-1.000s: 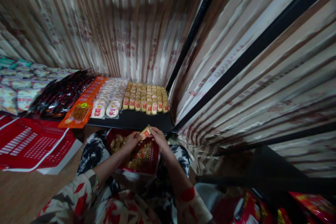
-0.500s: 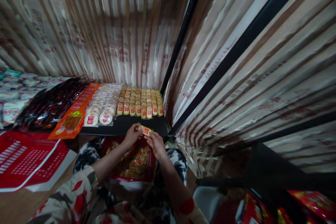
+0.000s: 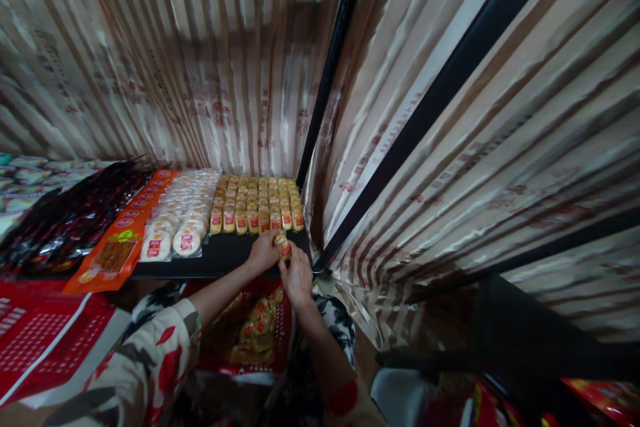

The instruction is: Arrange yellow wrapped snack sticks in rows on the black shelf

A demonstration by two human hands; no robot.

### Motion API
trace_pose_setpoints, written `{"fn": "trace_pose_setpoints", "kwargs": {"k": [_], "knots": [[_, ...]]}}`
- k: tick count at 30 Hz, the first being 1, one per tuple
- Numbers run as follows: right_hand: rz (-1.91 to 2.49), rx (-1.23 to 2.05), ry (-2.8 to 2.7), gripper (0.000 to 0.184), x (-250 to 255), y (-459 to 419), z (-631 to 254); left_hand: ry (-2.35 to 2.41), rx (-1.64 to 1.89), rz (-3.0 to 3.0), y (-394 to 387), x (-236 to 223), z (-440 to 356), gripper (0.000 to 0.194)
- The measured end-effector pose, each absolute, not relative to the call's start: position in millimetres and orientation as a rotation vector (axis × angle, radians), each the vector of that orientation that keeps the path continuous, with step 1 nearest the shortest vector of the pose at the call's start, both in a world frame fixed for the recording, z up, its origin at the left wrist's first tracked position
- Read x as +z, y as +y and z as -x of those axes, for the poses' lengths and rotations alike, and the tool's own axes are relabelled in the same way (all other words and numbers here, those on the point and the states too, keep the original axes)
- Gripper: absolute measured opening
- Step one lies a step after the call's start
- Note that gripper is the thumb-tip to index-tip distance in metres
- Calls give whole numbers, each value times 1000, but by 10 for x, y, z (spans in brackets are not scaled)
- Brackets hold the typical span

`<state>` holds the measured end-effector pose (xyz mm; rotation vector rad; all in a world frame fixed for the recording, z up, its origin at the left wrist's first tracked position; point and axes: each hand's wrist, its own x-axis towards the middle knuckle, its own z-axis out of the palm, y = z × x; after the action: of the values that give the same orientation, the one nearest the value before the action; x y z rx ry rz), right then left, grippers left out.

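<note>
A red container (image 3: 287, 323) sits between the person's knees and holds loose gold packets (image 3: 257, 328) with red labels, lying at mixed angles; its fill depth cannot be told. Beyond it, at the front edge of the black shelf (image 3: 220, 260), the left hand (image 3: 265, 253) and the right hand (image 3: 299, 275) meet over a single gold packet (image 3: 283, 245). The fingers of both hands are nearly closed, pinching this packet from either side; it is tilted and clear of the rows. The step in hand appears to be turning the packet between the two hands. Judged from its angle, setting it upright calls for a light grip and for the label to face the front, as on its neighbours. Directly behind the hands, upright packet rows (image 3: 257, 203) stand close together, labels forward. To their left, in order, lie round white packs (image 3: 175, 213) in clear wrap, an orange pack (image 3: 123, 233) and dark glossy packs (image 3: 75, 220). A striped curtain (image 3: 225, 67) hangs behind the shelf.
</note>
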<state>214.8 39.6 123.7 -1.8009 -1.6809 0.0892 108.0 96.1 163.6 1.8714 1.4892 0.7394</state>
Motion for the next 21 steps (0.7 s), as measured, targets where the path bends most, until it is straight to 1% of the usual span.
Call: {"fn": "trace_pose_setpoints", "kwargs": {"k": [6, 9, 16, 21], "knots": [[1867, 140, -1497, 47, 1167, 658, -2147, 1524, 837, -1826, 1091, 1638, -1227, 46], [1904, 206, -1388, 42, 1177, 783, -2144, 1489, 924, -1799, 1096, 1594, -1254, 47], [1921, 246, -1301, 29, 1136, 1017, -2161, 1369, 881, -1831, 1077, 1530, -1250, 34], [1808, 236, -1283, 25, 1065, 1077, -2170, 1381, 830, -1866, 1115, 1490, -1252, 35]]}}
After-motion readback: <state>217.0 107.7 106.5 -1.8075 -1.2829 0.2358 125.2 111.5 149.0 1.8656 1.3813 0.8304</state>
